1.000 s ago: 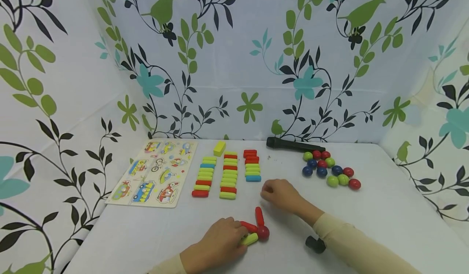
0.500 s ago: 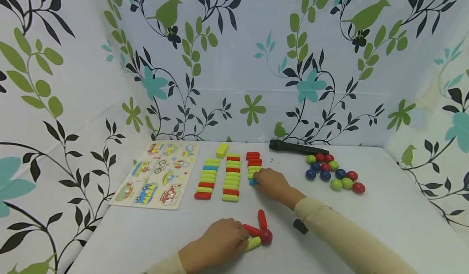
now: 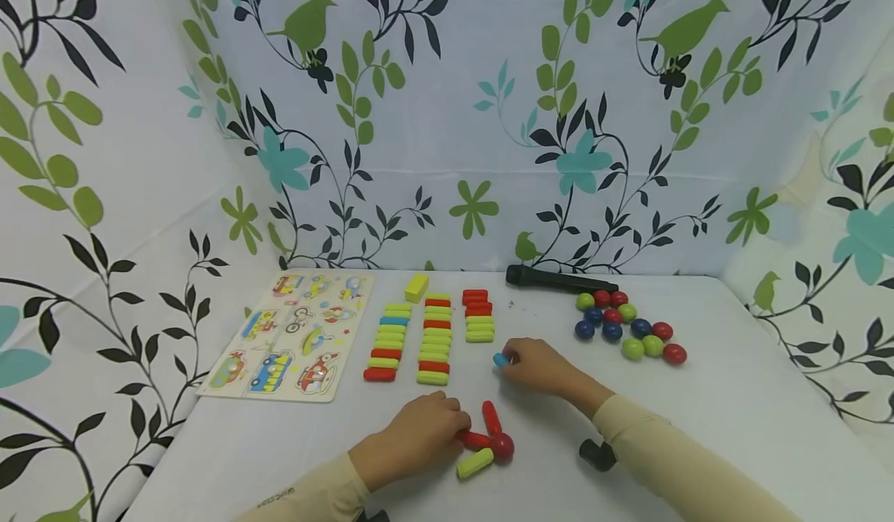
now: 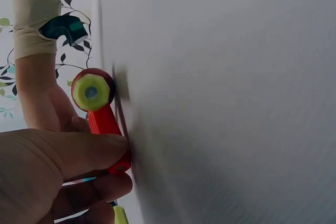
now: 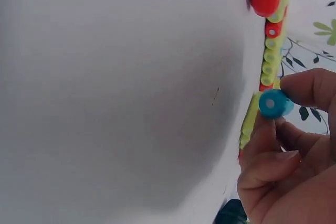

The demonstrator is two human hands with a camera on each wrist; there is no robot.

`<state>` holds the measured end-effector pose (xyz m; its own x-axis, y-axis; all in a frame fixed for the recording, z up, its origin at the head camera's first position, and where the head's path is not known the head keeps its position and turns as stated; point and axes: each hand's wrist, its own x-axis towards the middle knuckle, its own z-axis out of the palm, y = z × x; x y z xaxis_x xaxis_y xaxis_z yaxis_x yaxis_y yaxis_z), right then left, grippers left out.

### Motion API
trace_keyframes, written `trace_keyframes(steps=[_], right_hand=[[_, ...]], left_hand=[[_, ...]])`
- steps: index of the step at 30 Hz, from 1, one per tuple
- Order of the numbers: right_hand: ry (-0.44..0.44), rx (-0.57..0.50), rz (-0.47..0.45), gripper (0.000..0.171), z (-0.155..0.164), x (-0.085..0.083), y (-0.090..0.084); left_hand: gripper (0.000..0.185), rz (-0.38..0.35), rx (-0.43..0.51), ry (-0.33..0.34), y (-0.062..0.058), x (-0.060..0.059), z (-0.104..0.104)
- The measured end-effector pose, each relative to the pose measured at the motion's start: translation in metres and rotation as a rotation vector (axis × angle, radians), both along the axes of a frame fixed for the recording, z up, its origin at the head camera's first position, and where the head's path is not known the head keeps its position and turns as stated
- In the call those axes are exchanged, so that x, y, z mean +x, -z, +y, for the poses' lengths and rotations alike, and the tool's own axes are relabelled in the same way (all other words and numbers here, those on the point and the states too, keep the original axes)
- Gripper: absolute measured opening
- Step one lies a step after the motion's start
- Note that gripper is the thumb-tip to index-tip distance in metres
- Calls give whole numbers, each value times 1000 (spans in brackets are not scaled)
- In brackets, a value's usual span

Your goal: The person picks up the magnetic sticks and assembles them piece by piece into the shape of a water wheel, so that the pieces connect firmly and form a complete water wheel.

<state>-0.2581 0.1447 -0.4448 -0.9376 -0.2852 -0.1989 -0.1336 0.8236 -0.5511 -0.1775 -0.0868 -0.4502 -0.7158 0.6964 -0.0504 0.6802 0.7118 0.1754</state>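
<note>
My right hand [image 3: 534, 367] pinches a blue stick [image 3: 500, 360] just above the white table, below the rightmost row of sticks [image 3: 479, 319]. In the right wrist view the blue stick [image 5: 273, 103] shows its round end between thumb and fingers. My left hand [image 3: 419, 437] grips a red stick [image 3: 475, 438] joined to a red ball [image 3: 500, 446]. Another red stick [image 3: 492, 417] and a green stick [image 3: 475, 463] stick out from that ball. In the left wrist view the thumb presses the red stick [image 4: 107, 135].
Three rows of red, green and blue sticks [image 3: 434, 340] lie mid-table, with a yellow block [image 3: 417, 287] behind. A picture puzzle board [image 3: 296, 336] lies left. Coloured balls [image 3: 628, 328] cluster right, behind them a black cylinder [image 3: 559, 280]. Patterned cloth walls surround the table [image 3: 733, 398].
My right hand reached to the rightmost row, took the blue stick from its near end and drew it back toward me. The left hand stayed on the ball-and-stick piece.
</note>
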Motion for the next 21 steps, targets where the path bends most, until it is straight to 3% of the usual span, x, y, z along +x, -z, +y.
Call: trace_keyframes(steps=[6,10,21], right_hand=[[139,-244,-191,28,19,16,2],[156,-350,-279,23,20,27,8],[89,-366,-330,20,2,42,10]], left_hand=[[16,-22,-5,-49,3,6,1],[23,-67,-12,-86,2,13,4],[28,-49,-17,-86,3,20,10]])
